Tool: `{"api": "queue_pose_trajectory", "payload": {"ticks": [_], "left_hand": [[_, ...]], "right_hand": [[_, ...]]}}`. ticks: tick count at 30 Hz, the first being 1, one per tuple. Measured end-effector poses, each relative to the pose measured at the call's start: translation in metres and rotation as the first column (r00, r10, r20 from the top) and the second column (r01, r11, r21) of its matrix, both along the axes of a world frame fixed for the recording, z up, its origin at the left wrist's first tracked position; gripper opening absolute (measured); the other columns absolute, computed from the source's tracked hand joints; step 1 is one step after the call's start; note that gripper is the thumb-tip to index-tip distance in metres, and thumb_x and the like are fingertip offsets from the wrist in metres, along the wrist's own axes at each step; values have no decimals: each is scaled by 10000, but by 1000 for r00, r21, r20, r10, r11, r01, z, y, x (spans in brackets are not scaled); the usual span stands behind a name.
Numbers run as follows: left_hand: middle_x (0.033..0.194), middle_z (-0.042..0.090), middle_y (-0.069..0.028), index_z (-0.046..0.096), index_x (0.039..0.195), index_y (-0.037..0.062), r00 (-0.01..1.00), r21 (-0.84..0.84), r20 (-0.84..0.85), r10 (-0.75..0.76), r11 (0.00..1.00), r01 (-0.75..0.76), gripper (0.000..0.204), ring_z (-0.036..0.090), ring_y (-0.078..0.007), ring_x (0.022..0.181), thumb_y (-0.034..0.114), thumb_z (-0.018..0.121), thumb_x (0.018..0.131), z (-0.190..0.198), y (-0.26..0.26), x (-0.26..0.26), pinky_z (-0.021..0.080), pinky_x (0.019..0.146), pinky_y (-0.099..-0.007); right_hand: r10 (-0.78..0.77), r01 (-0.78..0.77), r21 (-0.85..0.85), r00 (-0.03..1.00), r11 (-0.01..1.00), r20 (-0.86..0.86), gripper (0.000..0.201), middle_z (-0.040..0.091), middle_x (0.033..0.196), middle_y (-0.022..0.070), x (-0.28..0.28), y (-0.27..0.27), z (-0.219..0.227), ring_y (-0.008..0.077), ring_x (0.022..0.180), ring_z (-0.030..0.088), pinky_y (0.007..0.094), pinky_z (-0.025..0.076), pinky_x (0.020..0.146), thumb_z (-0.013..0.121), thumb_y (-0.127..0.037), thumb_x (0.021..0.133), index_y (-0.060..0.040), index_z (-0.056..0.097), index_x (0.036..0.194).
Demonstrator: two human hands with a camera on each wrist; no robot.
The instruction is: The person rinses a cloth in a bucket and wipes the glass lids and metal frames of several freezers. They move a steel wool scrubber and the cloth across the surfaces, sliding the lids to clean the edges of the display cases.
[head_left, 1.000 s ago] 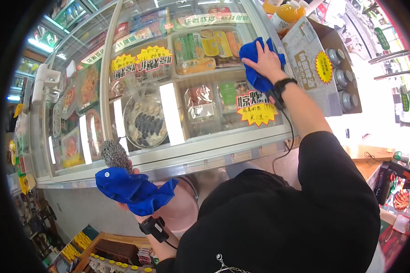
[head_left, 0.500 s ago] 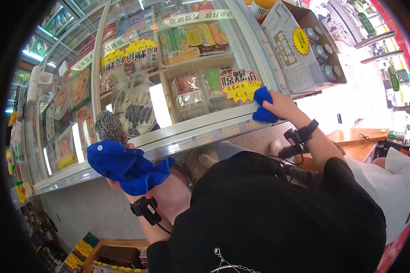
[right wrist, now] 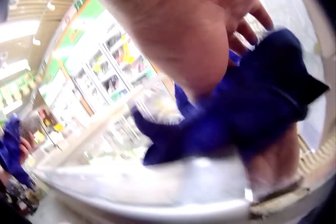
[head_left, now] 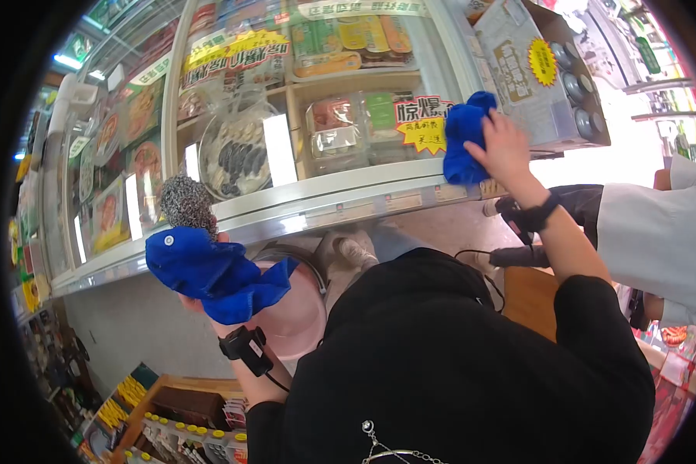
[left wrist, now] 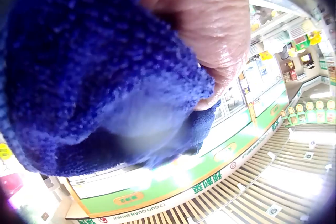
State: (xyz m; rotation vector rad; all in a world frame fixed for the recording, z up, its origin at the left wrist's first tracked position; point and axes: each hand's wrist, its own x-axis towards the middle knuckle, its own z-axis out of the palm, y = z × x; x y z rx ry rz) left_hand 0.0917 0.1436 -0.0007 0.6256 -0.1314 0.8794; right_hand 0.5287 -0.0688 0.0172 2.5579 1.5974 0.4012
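Can't make out most of the left hand (left wrist: pixel 205 24)'s fingers, tucked behind the left cloth (head_left: pixel 209 271) (super blurry up close in the left wrist view); curled round that fuzzy blue fabric, with a wiry grey scrubber (head_left: pixel 185 203) poking out past it; can see the right hand (head_left: pixel 506 151) spread over the crumpled right cloth (head_left: pixel 464 143), at the frame of the glass-topped freezer (head_left: pixel 309 195); also spotting a round pink bucket (head_left: pixel 290 321), partly covered; can read 惊爆 on the jagged yellow sign (head_left: pixel 421 135), plus GUOQUANSHIHUI on a green-and-white banner (left wrist: pixel 149 211).
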Motion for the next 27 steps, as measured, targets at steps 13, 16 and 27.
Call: {"api": "queue_pose_trajectory", "payload": {"ticks": [13, 16, 27], "left_hand": [[1342, 362, -158, 306, 1337, 97, 965, -104, -189, 183, 973, -205, 787, 442, -330, 1152, 660, 305, 787, -9, -7, -36, 401, 937, -440], [1342, 367, -145, 297, 1341, 103, 815, -69, -477, 330, 910, -409, 790, 442, -310, 1154, 663, 310, 785, -2, -7, -23, 392, 943, -426], [1317, 408, -115, 285, 1348, 128, 497, 28, -787, 367, 825, -565, 812, 441, -294, 1148, 688, 360, 765, 18, -3, 21, 353, 976, -406]], "right_hand": [[-383, 6, -579, 755, 816, -532, 550, 621, 804, 233, -5, 12, 34, 375, 772, 602, 422, 479, 698, 481, -465, 730, 52, 601, 877], [-711, -329, -784, 336, 526, -618, 538, 644, 844, 167, -3, -38, 61, 238, 790, 609, 336, 459, 732, 517, -466, 778, 29, 610, 966], [-413, 240, -489, 866, 839, -283, 508, 524, 978, 213, -13, -21, 70, 345, 839, 573, 409, 458, 756, 512, -485, 766, -1, 609, 886]]}}
